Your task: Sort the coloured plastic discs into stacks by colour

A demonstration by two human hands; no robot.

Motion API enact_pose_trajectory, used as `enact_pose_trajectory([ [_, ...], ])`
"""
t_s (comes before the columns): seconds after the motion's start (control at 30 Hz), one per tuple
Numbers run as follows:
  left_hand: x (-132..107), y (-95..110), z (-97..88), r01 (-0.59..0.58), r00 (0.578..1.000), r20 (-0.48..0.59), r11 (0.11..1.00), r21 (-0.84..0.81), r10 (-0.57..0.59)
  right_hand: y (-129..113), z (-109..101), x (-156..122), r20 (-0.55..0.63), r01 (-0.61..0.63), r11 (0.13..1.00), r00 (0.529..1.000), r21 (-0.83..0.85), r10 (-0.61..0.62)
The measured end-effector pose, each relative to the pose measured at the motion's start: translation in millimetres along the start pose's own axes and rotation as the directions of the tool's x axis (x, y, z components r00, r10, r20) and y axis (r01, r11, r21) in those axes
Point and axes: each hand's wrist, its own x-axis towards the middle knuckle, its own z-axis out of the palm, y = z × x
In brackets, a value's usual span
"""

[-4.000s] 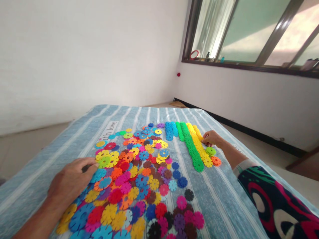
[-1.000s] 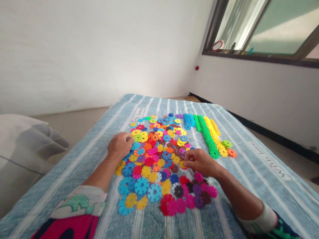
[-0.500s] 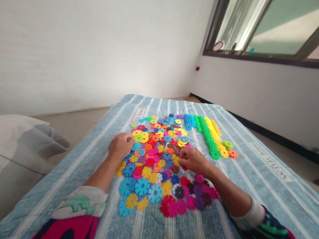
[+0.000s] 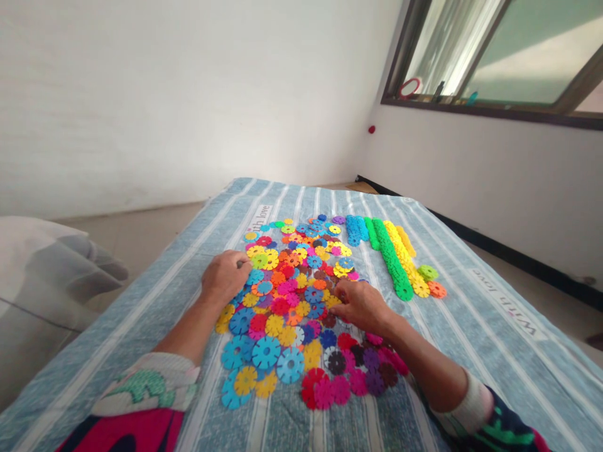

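Observation:
A wide pile of flat notched plastic flower discs point(image 4: 287, 307) in many colours lies spread over the striped cloth. At the pile's left edge my left hand point(image 4: 227, 276) rests with its fingers curled in. A small dark bit shows by its fingertips; what it holds, if anything, is too small to name. Over the pile's right side reaches my right hand point(image 4: 362, 306), thumb and forefinger a little apart above brown, yellow and red discs. Its other fingers are folded, and I see nothing held there.
Right of the pile lie discs overlapped in rows: a blue row point(image 4: 354, 230), a long green row point(image 4: 393, 263) and a yellow row point(image 4: 407, 260). A lime disc point(image 4: 428, 272) and an orange disc point(image 4: 437, 289) sit at their near end. Striped cloth point(image 4: 490, 351) covers the table.
My right hand has shifted slightly left over the discs, its thumb and forefinger now looking a bit more extended. My left hand has stayed put. The whole view has drifted slightly.

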Motion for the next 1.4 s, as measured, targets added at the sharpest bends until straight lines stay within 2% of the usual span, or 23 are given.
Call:
enact_pose_trajectory([
  [0.2,1,0,0.5,-0.007,1.0,0.011,1.0,-0.009,0.007,6,3,3,-0.008,0.013,0.985,1.0,0.174,-0.012],
  [0.4,2,-2,2.5,-0.001,1.0,0.031,1.0,-0.015,0.002,7,2,2,0.073,-0.002,0.919,0.997,0.394,-0.029],
  [0.7,3,-4,4.1,-0.018,1.0,-0.013,0.999,-0.036,0.017,3,-6,0,0.158,-0.041,0.886,0.987,0.461,-0.036],
  [0.97,3,0,-3.1,-0.031,0.999,0.016,0.999,-0.009,0.031,7,-5,1,0.195,-0.084,0.807,0.98,0.584,-0.039],
  [1.1,6,-3,-5.3,-0.026,0.999,0.04,1.0,0.008,0.026,11,-21,2,0.141,-0.084,0.763,0.99,0.641,-0.009],
  [1.2,10,-8,-2.8,-0.027,0.999,0.023,0.999,0.022,0.027,27,-43,3,0.043,-0.083,0.771,0.996,0.631,0.072],
  [1.3,11,-11,-0.9,-0.028,0.999,0.03,0.999,0.02,0.028,60,-71,6,-0.093,-0.101,0.804,0.977,0.586,0.191],
  [1.4,12,-10,-1.7,-0.022,0.999,0.046,1.0,0.011,0.022,104,-97,13,-0.213,-0.174,0.809,0.914,0.561,0.345],
])
